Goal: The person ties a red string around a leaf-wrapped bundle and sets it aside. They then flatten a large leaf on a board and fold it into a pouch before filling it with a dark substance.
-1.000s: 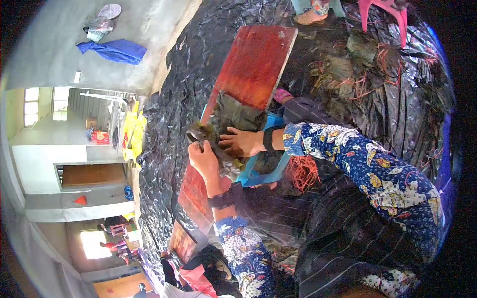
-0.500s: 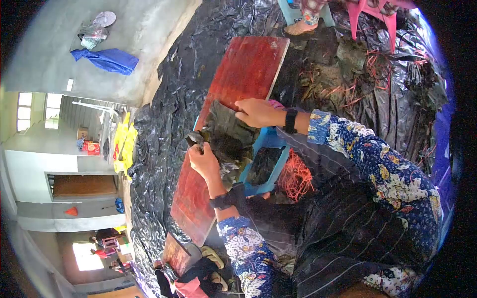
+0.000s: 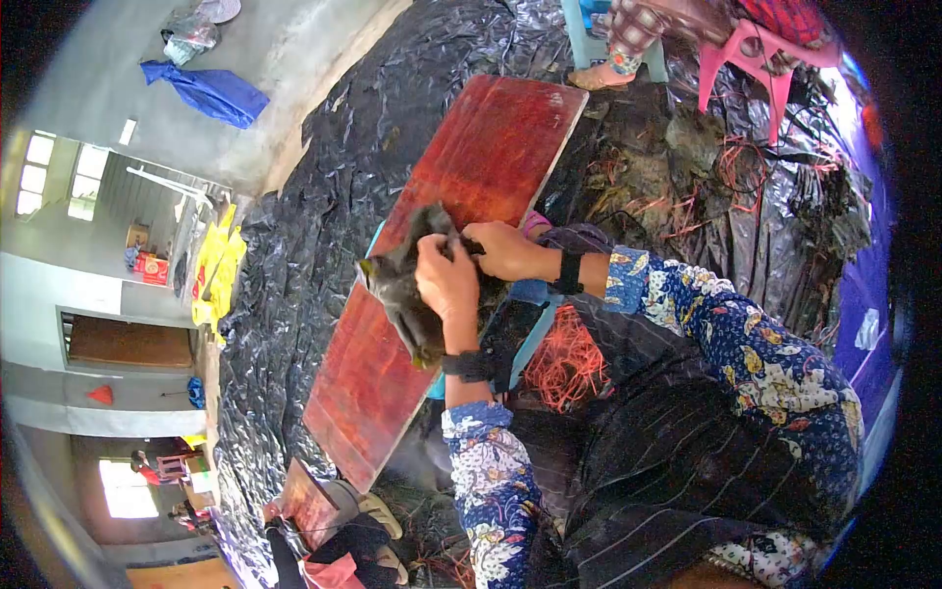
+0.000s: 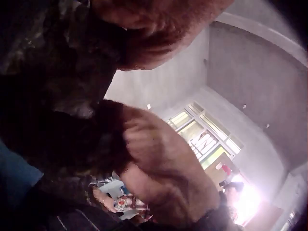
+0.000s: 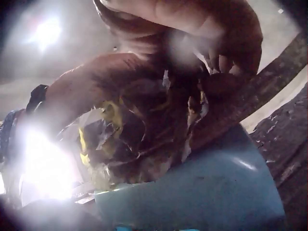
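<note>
In the head view, the left hand grips a dark, crumpled, leaf-like sheet, its fingers curled into it above a red board. Close beside it, the right hand pinches the sheet's upper right part. Some yellowish bits show along the sheet's edges. In the left wrist view, the left hand and the right hand both meet the shadowed sheet. The right wrist view has the right hand curled over the torn-edged sheet; the left hand is opposite. Some fingertips are hidden.
The board lies over a blue stool. Pink strands are heaped near the person's legs. Black plastic covers the floor. A seated person's leg and a pink stool are at the upper right.
My left hand has moved from the sheet's left end in toward my right hand. My right hand, flat on the sheet at first, now pinches it. The sheet is more bunched up.
</note>
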Demonstrator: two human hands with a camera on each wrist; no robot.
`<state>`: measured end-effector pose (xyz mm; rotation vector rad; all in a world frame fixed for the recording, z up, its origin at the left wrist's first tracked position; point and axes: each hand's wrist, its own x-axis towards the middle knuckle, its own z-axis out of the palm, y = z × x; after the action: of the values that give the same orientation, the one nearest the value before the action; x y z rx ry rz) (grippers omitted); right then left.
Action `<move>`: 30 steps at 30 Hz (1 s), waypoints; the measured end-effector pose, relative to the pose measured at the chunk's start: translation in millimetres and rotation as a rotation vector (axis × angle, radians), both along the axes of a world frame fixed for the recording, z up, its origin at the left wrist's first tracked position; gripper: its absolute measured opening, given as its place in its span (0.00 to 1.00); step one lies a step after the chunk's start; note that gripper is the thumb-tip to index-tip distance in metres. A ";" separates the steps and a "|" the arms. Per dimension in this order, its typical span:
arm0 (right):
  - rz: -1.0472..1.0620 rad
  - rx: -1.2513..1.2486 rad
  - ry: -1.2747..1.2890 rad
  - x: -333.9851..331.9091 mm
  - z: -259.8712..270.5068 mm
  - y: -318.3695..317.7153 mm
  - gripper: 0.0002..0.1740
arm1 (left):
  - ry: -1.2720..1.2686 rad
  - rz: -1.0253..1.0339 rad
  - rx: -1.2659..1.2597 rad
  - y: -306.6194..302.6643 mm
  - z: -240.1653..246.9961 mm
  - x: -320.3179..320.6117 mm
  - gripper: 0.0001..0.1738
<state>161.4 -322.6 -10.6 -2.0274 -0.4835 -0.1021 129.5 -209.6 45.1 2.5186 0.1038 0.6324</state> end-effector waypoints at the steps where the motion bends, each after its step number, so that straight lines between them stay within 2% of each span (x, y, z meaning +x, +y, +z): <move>1: 0.004 -0.006 0.002 -2.2 5.0 -2.3 0.18 | -0.011 -0.048 0.038 -3.7 -3.7 -0.3 0.13; 3: 0.040 0.024 0.046 -4.7 17.1 -8.9 0.15 | 0.048 -0.050 -0.019 -7.9 -8.6 -3.8 0.15; 5: 0.066 0.064 0.029 0.1 10.3 -9.0 0.14 | -0.073 -0.118 -0.068 -9.9 -8.4 -8.8 0.18; 6: 0.091 0.105 0.007 3.9 8.4 -11.6 0.13 | 0.017 -0.133 -0.070 -10.5 -6.7 -12.7 0.23; 10: 0.072 0.021 -0.006 9.3 21.7 -20.8 0.12 | 0.065 -0.177 -0.132 -8.8 -13.3 -11.8 0.28; 11: 0.074 0.019 -0.003 6.0 29.4 -24.4 0.12 | 0.067 -0.175 -0.134 -8.5 -17.0 -12.3 0.28; 13: -0.100 -0.028 -0.090 1.7 40.5 -31.3 0.12 | -0.001 -0.258 -0.075 -9.8 -24.1 -14.1 0.28; 14: -0.209 -0.097 -0.250 1.7 39.0 -31.9 0.13 | 0.001 -0.263 -0.077 -13.9 -13.5 -23.6 0.25; 17: -0.248 -0.087 -0.382 4.7 45.1 -34.1 0.18 | -0.068 -0.338 -0.064 -6.3 25.7 -49.1 0.21; 19: -0.254 -0.094 -0.398 1.6 58.6 -32.4 0.17 | -0.225 -0.219 -0.066 10.5 43.4 -63.8 0.19; 21: -0.176 -0.025 -0.535 2.5 67.0 -27.7 0.17 | -0.328 -0.049 0.054 42.3 43.9 -65.7 0.18; 23: -0.112 -0.024 -0.532 2.9 72.9 -16.2 0.19 | -0.326 -0.017 0.132 73.6 41.9 -60.6 0.21; 25: 0.045 -0.012 -0.729 12.1 65.8 3.4 0.20 | -0.261 -0.039 0.040 95.1 25.3 -54.1 0.23; 27: 0.077 -0.215 -0.860 10.9 53.5 16.7 0.26 | -0.134 -0.110 0.124 106.7 5.9 -45.0 0.26; 28: 0.155 -0.355 -0.799 15.3 39.8 22.5 0.35 | -0.035 -0.146 0.163 110.7 -8.0 -40.5 0.27; 29: 0.161 -0.356 -0.795 19.3 28.9 24.5 0.35 | 0.045 -0.219 0.135 108.0 -11.5 -39.3 0.29; 30: 0.240 -0.555 -0.706 24.8 16.8 22.3 0.38 | 0.095 -0.145 0.214 100.4 -21.1 -41.8 0.30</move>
<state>186.2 -300.3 6.2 -2.4191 -1.3089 -0.6040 87.7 -109.1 24.0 2.7323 -0.1170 0.4875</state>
